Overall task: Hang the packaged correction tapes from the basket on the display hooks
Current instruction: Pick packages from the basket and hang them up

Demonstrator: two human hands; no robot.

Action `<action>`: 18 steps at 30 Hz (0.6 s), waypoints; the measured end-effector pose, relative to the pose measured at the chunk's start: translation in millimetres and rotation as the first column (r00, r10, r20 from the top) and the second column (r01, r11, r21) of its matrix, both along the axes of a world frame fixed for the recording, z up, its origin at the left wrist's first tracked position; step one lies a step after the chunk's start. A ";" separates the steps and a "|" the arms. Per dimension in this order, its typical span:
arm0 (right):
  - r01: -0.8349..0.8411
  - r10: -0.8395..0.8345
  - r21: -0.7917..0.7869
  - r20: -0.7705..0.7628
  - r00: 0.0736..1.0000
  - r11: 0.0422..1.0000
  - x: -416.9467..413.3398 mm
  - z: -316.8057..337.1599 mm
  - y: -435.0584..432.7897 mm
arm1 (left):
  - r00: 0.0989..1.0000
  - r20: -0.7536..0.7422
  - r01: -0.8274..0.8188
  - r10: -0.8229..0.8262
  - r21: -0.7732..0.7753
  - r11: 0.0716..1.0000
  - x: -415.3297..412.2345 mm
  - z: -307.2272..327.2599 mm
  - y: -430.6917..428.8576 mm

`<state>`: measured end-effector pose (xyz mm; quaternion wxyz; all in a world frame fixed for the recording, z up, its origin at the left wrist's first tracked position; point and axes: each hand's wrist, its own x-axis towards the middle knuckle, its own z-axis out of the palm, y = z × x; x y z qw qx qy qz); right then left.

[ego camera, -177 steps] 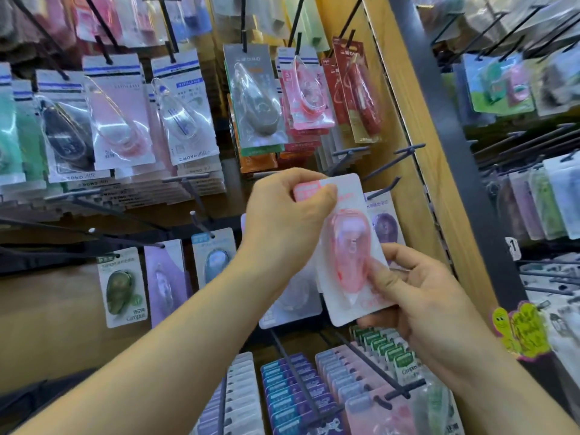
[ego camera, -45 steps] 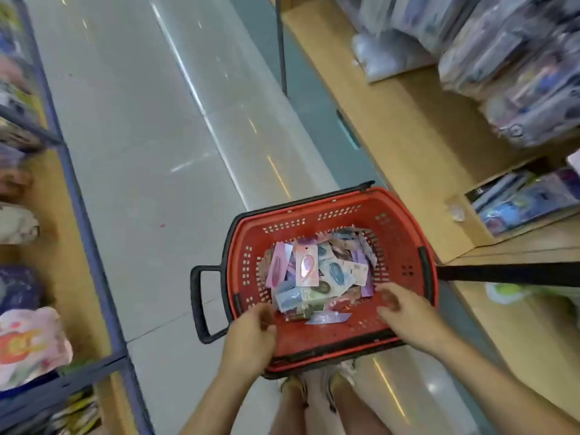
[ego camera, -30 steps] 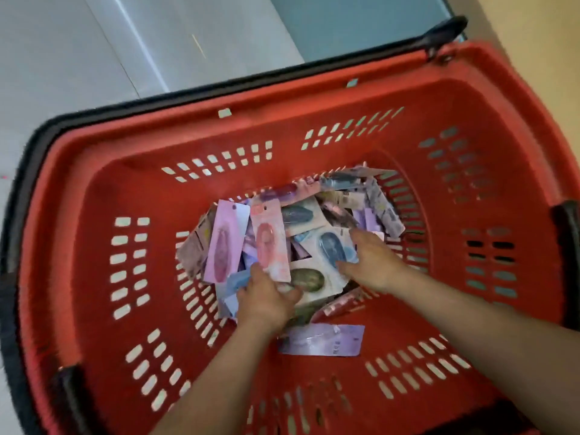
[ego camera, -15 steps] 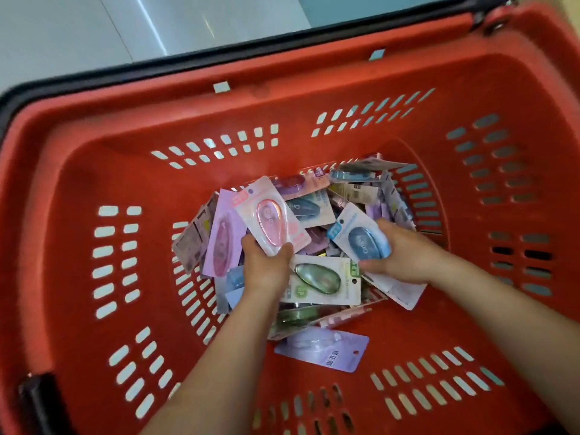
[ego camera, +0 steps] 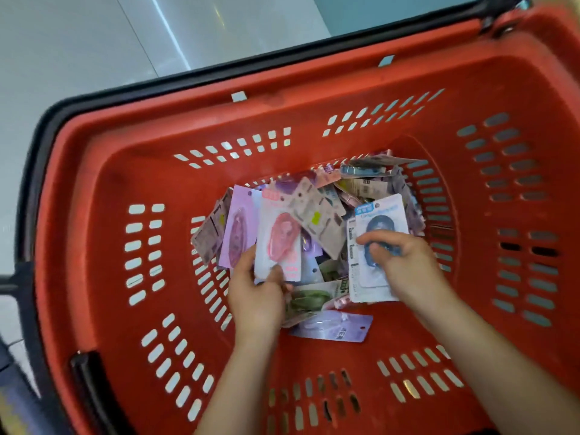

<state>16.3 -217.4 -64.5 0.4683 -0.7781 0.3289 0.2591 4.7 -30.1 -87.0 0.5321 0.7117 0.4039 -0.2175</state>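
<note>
Presently in hand: a white card with a pink blister-packed correction tape is pinched at its lower edge by the left hand. A white card with a dark blue blister-packed tape is gripped by the right hand, whose fingers are curled over the blister.
Remaining stock: a loose heap of mixed packaged tapes is left on the bottom of the red slotted plastic basket. A flat lilac card lies just beside the heap, on the near side.
Risk, left grip: only the edge is pinched, so the card could be dropped when lifted.
Risk, right grip: another card may be caught behind and carried up unnoticed; this cannot be told.
Risk, heap: overlapping cards could be snagged and their hang holes torn if anything is pulled out sharply.
Risk, surroundings: a dropped card could be lost on the pale glossy floor beyond the basket.
</note>
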 end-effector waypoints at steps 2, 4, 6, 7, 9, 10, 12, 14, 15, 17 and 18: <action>0.146 -0.145 0.089 -0.024 0.989 0.985 2.2 0.0 20.0 | 0.974 0.061 0.214 -0.220 0.086 0.973 -10.5 5.0 -5.1; 0.168 -0.155 0.180 -0.083 0.984 0.969 4.7 1.9 32.2 | 0.877 0.069 0.456 -0.476 0.197 0.868 -20.3 16.6 -17.6; 0.048 -0.038 0.128 -0.076 0.996 0.991 2.0 0.7 36.6 | 0.804 0.131 0.543 -0.581 0.240 0.805 -25.8 25.4 -28.4; 0.020 -0.014 0.070 -0.078 0.997 0.997 1.4 0.2 36.9 | 0.776 0.155 0.566 -0.612 0.257 0.783 -26.8 27.2 -31.4; 0.038 -0.036 0.018 -0.103 0.994 0.999 -1.0 -2.0 34.0 | 0.694 0.159 0.648 -0.702 0.288 0.705 -28.6 27.3 -32.4; 0.072 -0.072 0.001 -0.102 0.992 0.997 -1.2 -3.0 33.1 | 0.647 0.150 0.690 -0.748 0.303 0.657 -27.8 27.1 -31.8; 0.217 -0.214 0.027 -0.091 0.973 0.976 1.6 -6.2 34.3 | 0.566 0.129 0.753 -0.814 0.320 0.574 -23.6 28.7 -32.5; 0.363 -0.353 0.088 -0.108 0.929 0.928 3.4 -6.9 36.0 | 0.496 0.165 0.809 -0.853 0.269 0.523 -20.9 34.0 -37.1; 0.400 -0.387 0.098 -0.130 0.913 0.911 2.2 -7.4 33.6 | 0.512 0.206 0.819 -0.834 0.175 0.546 -18.8 36.9 -39.2; 0.414 -0.402 0.070 -0.143 0.905 0.908 -2.6 -4.0 21.5 | 0.682 0.224 0.716 -0.696 -0.010 0.698 -8.4 37.8 -38.4; 0.409 -0.401 0.046 -0.124 0.908 0.911 -5.4 -0.3 12.6 | 0.773 0.187 0.620 -0.606 -0.021 0.784 -0.7 32.1 -36.9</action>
